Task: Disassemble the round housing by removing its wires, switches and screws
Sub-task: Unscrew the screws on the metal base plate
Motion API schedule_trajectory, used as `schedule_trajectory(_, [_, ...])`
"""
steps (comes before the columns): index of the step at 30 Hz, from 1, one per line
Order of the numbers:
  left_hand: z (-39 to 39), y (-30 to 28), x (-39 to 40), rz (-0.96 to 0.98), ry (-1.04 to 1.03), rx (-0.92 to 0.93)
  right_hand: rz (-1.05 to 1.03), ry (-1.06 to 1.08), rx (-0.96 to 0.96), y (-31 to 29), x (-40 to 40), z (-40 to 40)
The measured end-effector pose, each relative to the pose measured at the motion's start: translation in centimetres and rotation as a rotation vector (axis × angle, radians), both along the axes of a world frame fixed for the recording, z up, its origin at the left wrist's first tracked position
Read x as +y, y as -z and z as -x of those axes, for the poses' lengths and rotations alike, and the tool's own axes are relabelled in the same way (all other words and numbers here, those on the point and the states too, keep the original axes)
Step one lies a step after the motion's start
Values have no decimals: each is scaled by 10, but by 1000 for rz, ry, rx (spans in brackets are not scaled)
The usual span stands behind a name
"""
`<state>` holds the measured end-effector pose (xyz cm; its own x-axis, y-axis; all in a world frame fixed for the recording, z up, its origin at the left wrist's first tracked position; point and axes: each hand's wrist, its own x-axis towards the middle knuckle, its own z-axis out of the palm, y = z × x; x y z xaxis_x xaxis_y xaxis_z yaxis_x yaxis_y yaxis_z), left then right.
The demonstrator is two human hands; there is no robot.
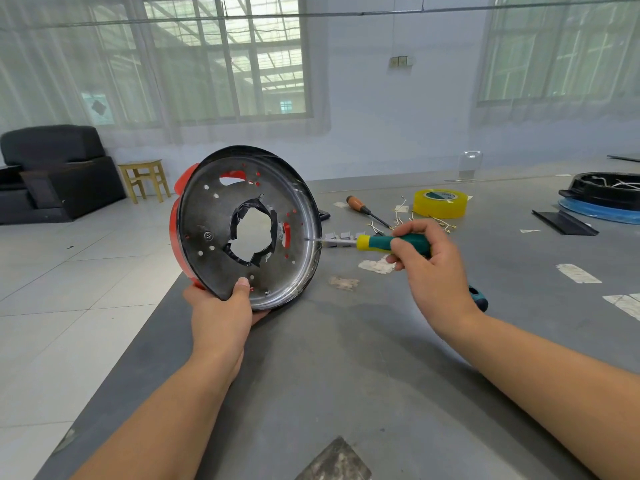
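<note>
1. At the far left of the frame a dark armchair (pixel 52 171) sits on the tiled floor, with a small wooden stool (pixel 145 180) just beside it to the right.
2. Left of centre, the round housing (pixel 244 226) stands on edge at the near left corner of the grey desk (pixel 346 375), tilted so that its dark inner plate faces the camera; a red outer shell shows along its left rim, and a ragged round hole opens in the middle.
3. The left hand (pixel 221 317) holds the housing from below, its grip closed on the lower rim with the thumb pressed on the inner plate.
4. Right of the housing, the green-and-yellow screwdriver (pixel 391 242) lies level, its tip reaching the right inner wall of the housing; whether it sits on a screw is too small to tell.
5. The right hand (pixel 433 268) has its grip wrapped around the screwdriver's handle.
6. Behind that hand, at centre right, an orange-handled screwdriver (pixel 367 211) lies on the desk among loose wires (pixel 401 209) and small pale parts.
7. Just beside them to the right stands a yellow tape roll (pixel 440 203).
8. Below the right wrist, the end of another green tool handle (pixel 479 299) pokes out.
9. At the far right edge a second black housing (pixel 606 192) with white wires rests on a blue ring.
</note>
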<state>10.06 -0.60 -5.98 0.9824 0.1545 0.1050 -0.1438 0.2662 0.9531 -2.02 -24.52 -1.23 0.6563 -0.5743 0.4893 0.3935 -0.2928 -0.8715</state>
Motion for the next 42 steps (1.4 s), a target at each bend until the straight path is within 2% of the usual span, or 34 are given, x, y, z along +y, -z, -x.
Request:
schedule_trajectory(4, [1,-1,0,21,-8,4,134,123,66,7,-6,-3])
schedule_trajectory(10, [3,-3,0,52,-8,6,255,64,296,21,-5,-4])
schedule_trajectory(17, [5,-4,-1,35,-3,1,706,-22,535,21,3,4])
schedule_trajectory(20, [5,-4,-1,21,7,3,921,7,605,22,9,5])
schedule_trajectory(23, [6,-4,-1,15,19,9,1082,91,629,24,11,6])
schedule_trajectory(27, [7,-4,-2,12,24,10,1276,249,508,21,26,1])
schedule_trajectory(30, [8,-3,-4,0,34,1,1327,267,403,23,54,-14])
schedule_trajectory(33, [9,-4,-5,-16,34,-2,1253,284,332,23,81,-32])
schedule_trajectory(42, [7,-2,-5,-136,-5,-10,1126,237,452,22,113,-64])
